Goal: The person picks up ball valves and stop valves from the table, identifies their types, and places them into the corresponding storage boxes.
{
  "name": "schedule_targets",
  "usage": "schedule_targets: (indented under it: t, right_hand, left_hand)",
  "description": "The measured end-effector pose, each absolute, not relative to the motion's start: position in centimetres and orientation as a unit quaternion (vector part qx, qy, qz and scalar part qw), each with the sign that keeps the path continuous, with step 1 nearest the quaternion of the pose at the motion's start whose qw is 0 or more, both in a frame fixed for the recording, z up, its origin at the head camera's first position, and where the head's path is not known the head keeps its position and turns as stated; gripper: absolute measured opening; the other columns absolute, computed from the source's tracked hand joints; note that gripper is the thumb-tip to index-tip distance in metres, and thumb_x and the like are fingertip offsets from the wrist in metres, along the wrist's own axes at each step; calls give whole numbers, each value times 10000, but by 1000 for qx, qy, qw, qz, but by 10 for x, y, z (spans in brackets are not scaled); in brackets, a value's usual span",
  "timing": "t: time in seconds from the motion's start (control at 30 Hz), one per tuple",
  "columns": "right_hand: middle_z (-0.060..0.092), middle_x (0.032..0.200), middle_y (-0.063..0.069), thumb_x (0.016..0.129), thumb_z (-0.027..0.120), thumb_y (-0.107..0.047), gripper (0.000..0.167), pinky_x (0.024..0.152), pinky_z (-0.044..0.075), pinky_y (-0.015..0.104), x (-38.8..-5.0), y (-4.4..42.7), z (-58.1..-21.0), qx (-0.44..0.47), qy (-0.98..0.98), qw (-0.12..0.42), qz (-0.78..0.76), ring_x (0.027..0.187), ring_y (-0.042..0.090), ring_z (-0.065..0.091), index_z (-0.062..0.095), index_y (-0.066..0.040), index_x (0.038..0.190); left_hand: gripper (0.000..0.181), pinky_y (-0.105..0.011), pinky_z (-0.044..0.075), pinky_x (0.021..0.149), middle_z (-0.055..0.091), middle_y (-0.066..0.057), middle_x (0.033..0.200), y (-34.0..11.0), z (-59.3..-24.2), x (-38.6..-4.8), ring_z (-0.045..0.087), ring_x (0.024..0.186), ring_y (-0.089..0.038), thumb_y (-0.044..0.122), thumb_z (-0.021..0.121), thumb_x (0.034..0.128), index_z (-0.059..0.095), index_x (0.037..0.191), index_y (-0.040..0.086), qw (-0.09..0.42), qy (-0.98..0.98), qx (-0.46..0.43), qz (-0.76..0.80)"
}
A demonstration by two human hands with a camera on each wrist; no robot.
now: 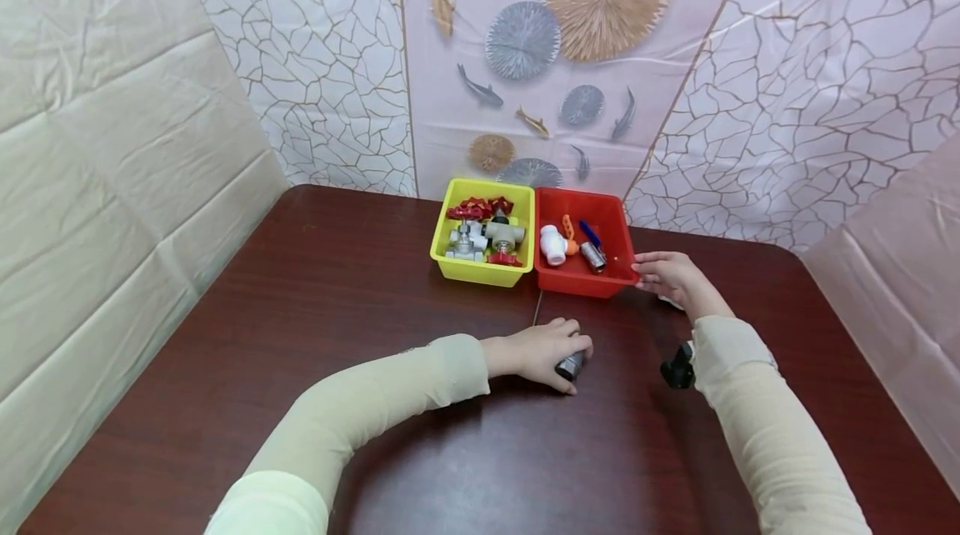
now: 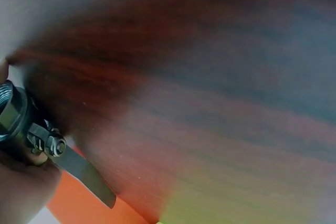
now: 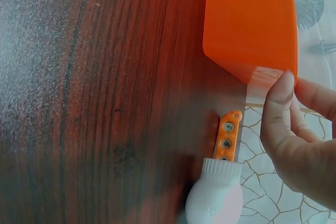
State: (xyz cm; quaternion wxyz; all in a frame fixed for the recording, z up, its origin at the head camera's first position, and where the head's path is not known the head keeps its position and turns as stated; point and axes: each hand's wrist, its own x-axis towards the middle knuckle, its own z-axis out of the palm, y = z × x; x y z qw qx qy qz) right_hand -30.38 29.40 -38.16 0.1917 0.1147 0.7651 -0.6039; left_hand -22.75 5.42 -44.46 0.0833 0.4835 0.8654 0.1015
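Note:
My left hand (image 1: 542, 351) grips a metal ball valve (image 1: 570, 366) low over the table, in front of the bins. Seen from the left wrist, the valve's threaded mouth (image 2: 7, 103) and flat lever (image 2: 86, 177) stick out past the fingers. At the right side of the red bin (image 1: 581, 282), my right hand (image 1: 672, 275) pinches the rim between thumb and fingers. Below that hand, a white plastic ball valve (image 3: 215, 198) with an orange handle (image 3: 227, 137) lies on the table; the head view shows only a sliver of it.
Inside the red bin lie a white valve (image 1: 553, 245) with an orange handle and a metal valve (image 1: 593, 257) with a blue lever. The yellow bin (image 1: 480, 270) beside it holds several valves, some with red handwheels. Patterned cloth (image 1: 337, 60) hangs behind the brown table (image 1: 360, 268).

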Motion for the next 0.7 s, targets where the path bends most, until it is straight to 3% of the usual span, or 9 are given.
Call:
schedule_targets:
  t: [0.37,0.7]
  right_hand:
    - [630,716,-110,951,508,-77,540,695,552,194,-300,295,-380,131,764,187,-603,629,41,625,291,73,1422]
    - [607,749,-115,955,502,-79,541,695,548,180,-300,293,-382,117,775,173,-597,650,24,627,288,89,1422]
  left_hand:
    - [461,-172,413,811,478,4,1119,54,-441,-229,426,1028,-124,445,706,809,509,1159,220,103,854,497,110]
    - [419,-186,414,810,522,2,1063,56,-441,-224,459,957,-127,412,742,767,573,1096,214,76,866,483,103]
